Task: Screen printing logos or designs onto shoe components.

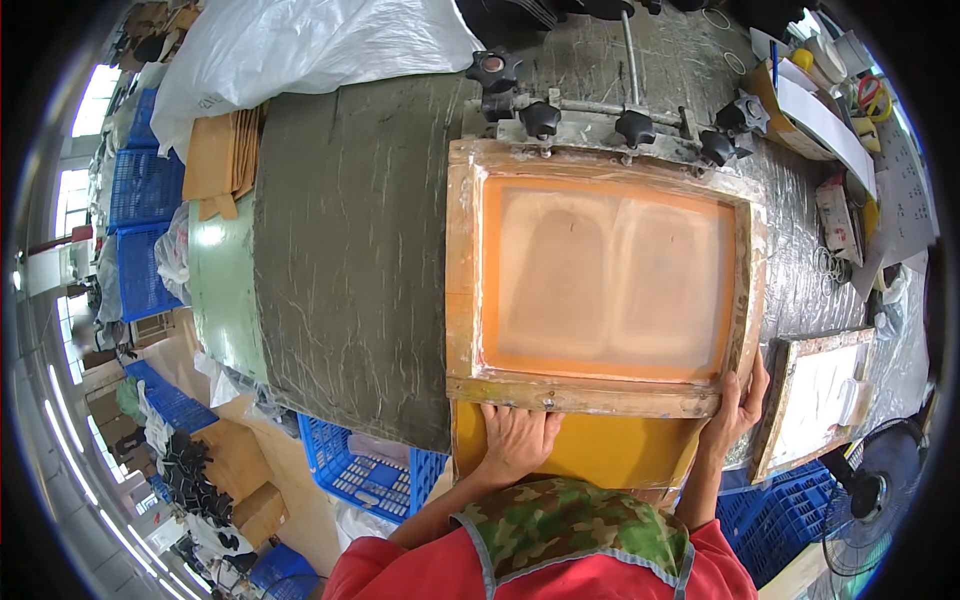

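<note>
A screen printing frame (582,397) of stained wood lies before me. Its pale mesh has an orange border and two rounded, panel-like shapes side by side. My left hand (520,440) is palm down at the near rail, with its fingers curled against it and the tips hidden at the wood's edge. My right hand (735,410) grips the near right corner, thumb and fingers on either side of it. A yellow board (610,450) shows below the near rail, partly covered by the frame. Black star-shaped knobs (635,128) sit on a metal clamp along the far rail.
A dark, creased worktable (350,250) extends left. White plastic sheeting (320,50) and brown cardboard pieces (215,160) lie at its far left. A smaller frame (815,400) rests right, near a fan (880,485). Blue crates (365,470) stand below the table. A cardboard box (790,110) holds papers.
</note>
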The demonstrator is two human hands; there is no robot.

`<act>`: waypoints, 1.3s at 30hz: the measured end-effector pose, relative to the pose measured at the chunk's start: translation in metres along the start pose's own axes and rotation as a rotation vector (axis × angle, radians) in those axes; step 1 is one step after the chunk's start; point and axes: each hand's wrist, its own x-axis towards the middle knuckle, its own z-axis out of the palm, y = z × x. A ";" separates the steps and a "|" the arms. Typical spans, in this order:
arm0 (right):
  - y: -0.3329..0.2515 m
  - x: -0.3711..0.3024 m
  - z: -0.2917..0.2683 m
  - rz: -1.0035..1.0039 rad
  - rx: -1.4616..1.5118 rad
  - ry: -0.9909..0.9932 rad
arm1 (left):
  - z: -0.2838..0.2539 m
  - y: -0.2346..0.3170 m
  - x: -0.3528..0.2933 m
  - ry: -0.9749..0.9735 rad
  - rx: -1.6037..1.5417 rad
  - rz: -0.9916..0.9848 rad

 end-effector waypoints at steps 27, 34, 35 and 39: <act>0.000 0.002 -0.003 0.009 -0.069 -0.018 | -0.002 0.004 0.011 -0.067 -0.034 -0.167; 0.003 0.001 -0.003 -0.009 -0.102 -0.023 | -0.002 0.003 0.011 -0.088 -0.070 -0.147; 0.003 0.001 -0.003 -0.009 -0.093 -0.023 | -0.002 0.003 0.012 -0.071 -0.047 -0.144; 0.002 0.001 -0.002 -0.007 -0.097 -0.021 | -0.002 0.003 0.012 -0.030 -0.019 -0.141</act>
